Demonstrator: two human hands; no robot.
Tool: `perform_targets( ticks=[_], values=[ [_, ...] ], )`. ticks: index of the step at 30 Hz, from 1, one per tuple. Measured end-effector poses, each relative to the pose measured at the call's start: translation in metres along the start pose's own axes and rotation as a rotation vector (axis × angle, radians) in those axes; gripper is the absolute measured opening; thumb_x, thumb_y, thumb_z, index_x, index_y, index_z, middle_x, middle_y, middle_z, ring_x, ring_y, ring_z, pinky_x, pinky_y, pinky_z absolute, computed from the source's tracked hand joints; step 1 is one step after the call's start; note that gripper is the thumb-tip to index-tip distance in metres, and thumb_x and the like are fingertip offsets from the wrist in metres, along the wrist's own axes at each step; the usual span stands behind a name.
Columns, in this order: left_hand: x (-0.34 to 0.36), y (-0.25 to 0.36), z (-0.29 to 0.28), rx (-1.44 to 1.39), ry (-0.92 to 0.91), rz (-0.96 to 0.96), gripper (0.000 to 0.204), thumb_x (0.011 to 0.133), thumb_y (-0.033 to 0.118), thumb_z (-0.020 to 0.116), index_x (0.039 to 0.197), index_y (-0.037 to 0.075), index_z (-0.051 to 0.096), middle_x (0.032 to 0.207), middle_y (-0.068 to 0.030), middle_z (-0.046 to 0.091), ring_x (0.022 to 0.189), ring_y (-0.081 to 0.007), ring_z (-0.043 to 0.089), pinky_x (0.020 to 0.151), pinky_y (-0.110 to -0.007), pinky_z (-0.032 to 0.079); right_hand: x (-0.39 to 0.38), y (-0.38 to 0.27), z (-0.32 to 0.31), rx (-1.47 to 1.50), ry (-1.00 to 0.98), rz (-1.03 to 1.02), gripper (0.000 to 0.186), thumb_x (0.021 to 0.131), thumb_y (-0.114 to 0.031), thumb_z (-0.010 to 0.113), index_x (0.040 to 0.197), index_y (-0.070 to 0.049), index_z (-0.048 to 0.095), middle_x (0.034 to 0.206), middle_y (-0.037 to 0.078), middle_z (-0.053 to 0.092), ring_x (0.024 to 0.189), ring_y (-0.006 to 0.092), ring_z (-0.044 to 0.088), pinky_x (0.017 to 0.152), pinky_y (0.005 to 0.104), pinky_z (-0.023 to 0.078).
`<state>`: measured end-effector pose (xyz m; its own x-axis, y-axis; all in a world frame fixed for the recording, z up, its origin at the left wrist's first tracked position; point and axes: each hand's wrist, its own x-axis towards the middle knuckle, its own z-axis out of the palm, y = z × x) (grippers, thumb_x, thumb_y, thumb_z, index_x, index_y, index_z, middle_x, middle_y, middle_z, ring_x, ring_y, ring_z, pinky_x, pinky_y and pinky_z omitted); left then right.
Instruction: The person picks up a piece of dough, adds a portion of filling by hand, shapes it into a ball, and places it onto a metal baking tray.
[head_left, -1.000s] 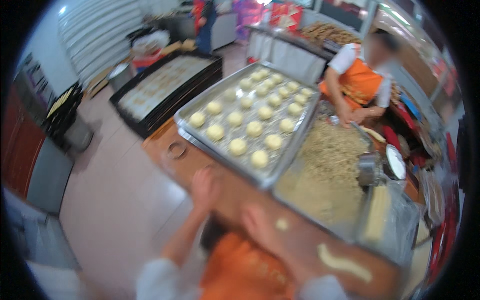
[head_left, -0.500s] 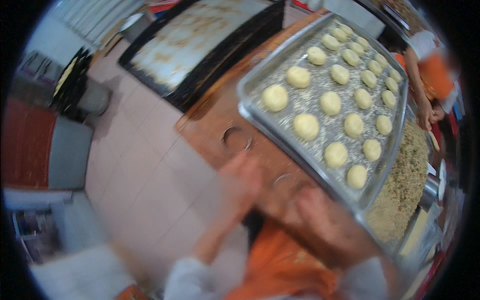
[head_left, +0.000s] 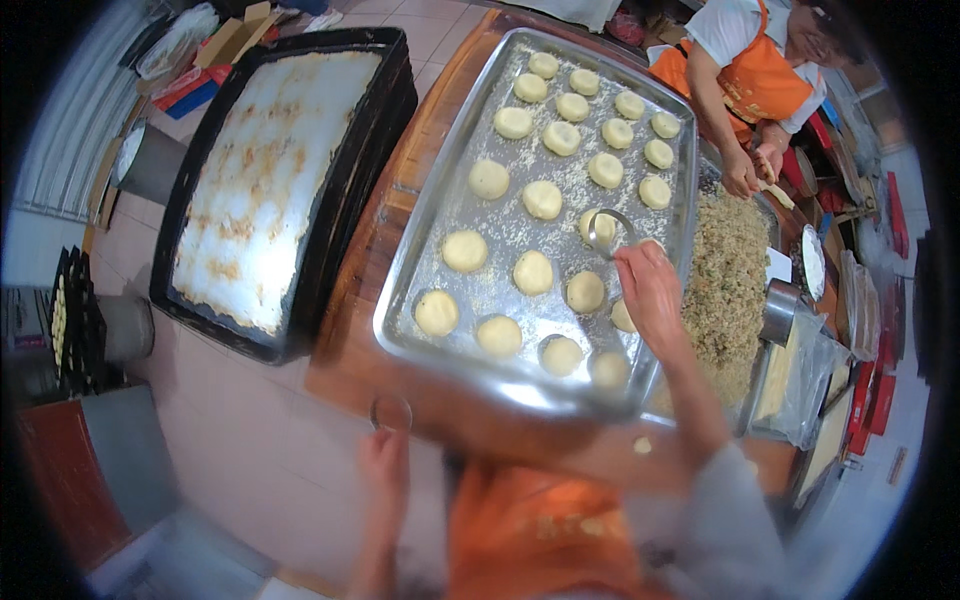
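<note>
My right hand (head_left: 648,285) reaches over the large floured metal tray (head_left: 400,290), its fingers closed on a metal ring (head_left: 625,225) held above a pale dough round. My left hand (head_left: 383,465), slightly blurred, is low at the table's near edge, closed on another metal ring (head_left: 390,400). Pale dough rounds (head_left: 465,250) sit in rows on the tray; those toward the far end look dimpled. To the tray's right is a container of crumbly, speckled filling (head_left: 725,260).
Stacked black baking pans (head_left: 180,250) stand left of the wooden table (head_left: 400,170). A co-worker in an orange apron (head_left: 750,75) works dough with both hands across the table. A metal pot (head_left: 780,310) and plastic-wrapped dough (head_left: 810,380) lie at the right.
Both rings that lay on the table are now held in my hands. My right hand has moved forward over the tray; my left hand has drawn back left. The view has shifted.
</note>
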<state>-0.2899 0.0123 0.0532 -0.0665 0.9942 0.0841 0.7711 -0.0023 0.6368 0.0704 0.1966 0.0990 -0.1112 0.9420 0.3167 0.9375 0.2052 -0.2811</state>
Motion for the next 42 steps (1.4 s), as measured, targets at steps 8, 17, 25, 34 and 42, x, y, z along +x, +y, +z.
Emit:
perform_targets(
  ticks=[8, 17, 25, 34, 42],
  values=[
    [0.077, 0.055, -0.043, -0.016, -0.066, 0.014, 0.014, 0.078, -0.003, 0.065, 0.091, 0.001, 0.064, 0.090, -0.0129, 0.057, 0.079, -0.0266, 0.056, 0.067, -0.034, 0.048, 0.006, 0.008, 0.025, -0.003, -0.161, 0.185, 0.014, 0.083, -0.009, 0.057, 0.097, -0.007, 0.060, 0.087, 0.013, 0.057, 0.082, 0.0333, 0.056, 0.071, 0.0423, 0.046],
    [0.272, 0.104, 0.058, 0.091, -0.131, 0.575, 0.019, 0.077, 0.005, 0.064, 0.096, 0.006, 0.065, 0.093, -0.0111, 0.060, 0.086, -0.0292, 0.058, 0.071, -0.037, 0.048, -0.050, 0.003, 0.003, 0.449, -0.231, 0.413, 0.015, 0.083, -0.006, 0.060, 0.098, -0.005, 0.060, 0.086, 0.014, 0.056, 0.081, 0.0331, 0.055, 0.070, 0.0411, 0.043],
    [0.300, 0.095, 0.091, 0.315, -0.268, 0.639, 0.016, 0.078, 0.006, 0.059, 0.093, 0.004, 0.060, 0.093, -0.0093, 0.056, 0.090, -0.0269, 0.055, 0.074, -0.037, 0.047, -0.060, 0.006, -0.002, 0.554, -0.125, 0.439, 0.012, 0.084, -0.004, 0.060, 0.095, -0.003, 0.061, 0.083, 0.014, 0.058, 0.075, 0.0309, 0.056, 0.068, 0.0391, 0.044],
    [0.379, 0.145, 0.152, 0.248, -0.147, 0.763, 0.038, 0.084, 0.018, 0.060, 0.119, 0.008, 0.055, 0.126, -0.0119, 0.051, 0.120, -0.0299, 0.045, 0.102, -0.044, 0.031, 0.004, -0.010, -0.013, 0.534, -0.125, 0.509, 0.013, 0.084, -0.003, 0.061, 0.097, -0.004, 0.062, 0.089, 0.014, 0.061, 0.081, 0.0286, 0.058, 0.071, 0.0365, 0.045],
    [0.385, 0.131, 0.171, 0.419, -0.399, 0.732, 0.055, 0.091, 0.035, 0.047, 0.141, 0.014, 0.034, 0.148, -0.0147, 0.025, 0.137, -0.0308, 0.024, 0.112, -0.049, 0.013, 0.076, 0.019, 0.024, 0.277, 0.098, 0.497, 0.034, 0.089, -0.011, 0.055, 0.122, -0.007, 0.051, 0.123, 0.016, 0.052, 0.115, 0.0334, 0.047, 0.097, 0.0424, 0.036]
  ],
)
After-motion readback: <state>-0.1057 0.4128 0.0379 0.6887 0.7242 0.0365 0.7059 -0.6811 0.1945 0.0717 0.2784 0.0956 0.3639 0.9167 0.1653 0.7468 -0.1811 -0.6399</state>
